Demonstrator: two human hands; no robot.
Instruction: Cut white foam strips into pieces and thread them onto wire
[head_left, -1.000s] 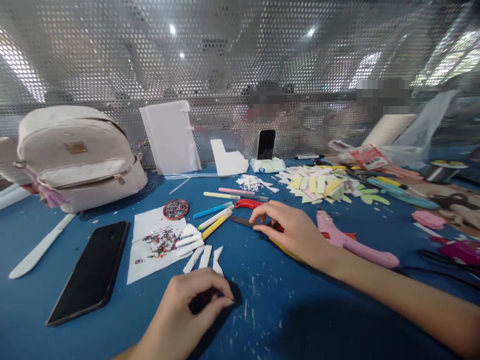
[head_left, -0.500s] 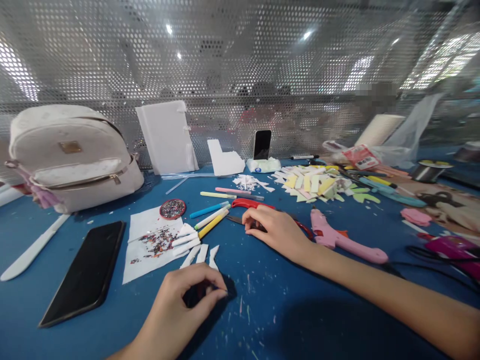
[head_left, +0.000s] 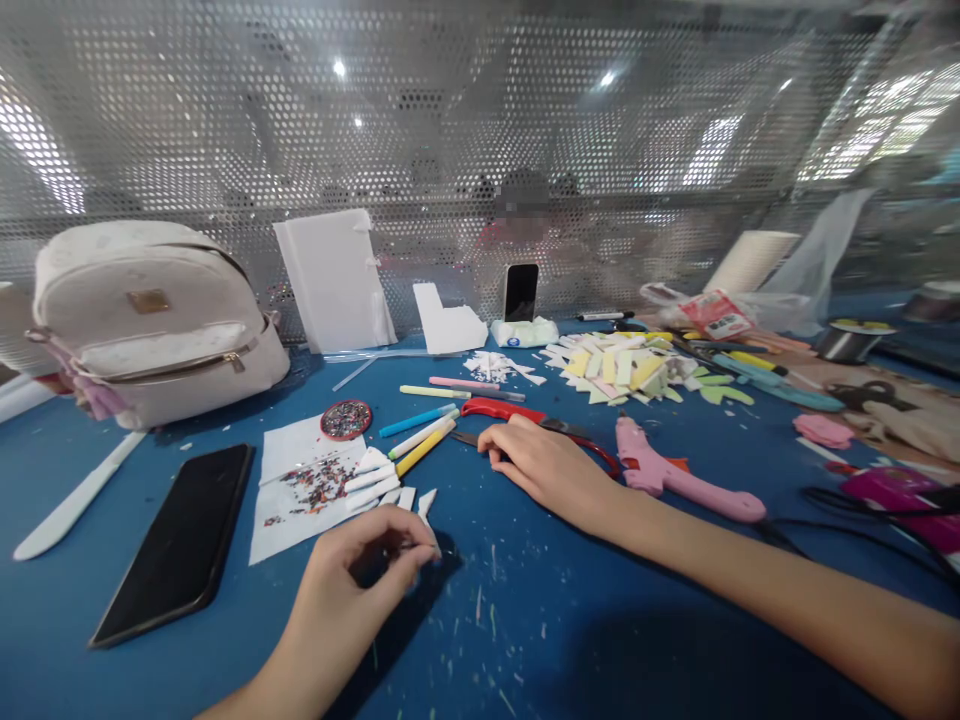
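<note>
Red-handled tool (head_left: 502,408) lies on the surface (head_left: 570,580) beyond our left hand (head_left: 337,580), fingers pinched narrow, contents unclear, and partly behind our curled right hand (head_left: 544,460), its grip untellable, in apparent tool handling that calls for steady fingers.

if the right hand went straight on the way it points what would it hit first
Probably the dark pointed blade just ahead of the right hand, then the yellow marker; it might pass above both, since its height is unclear.

No text or label can be read.
</note>
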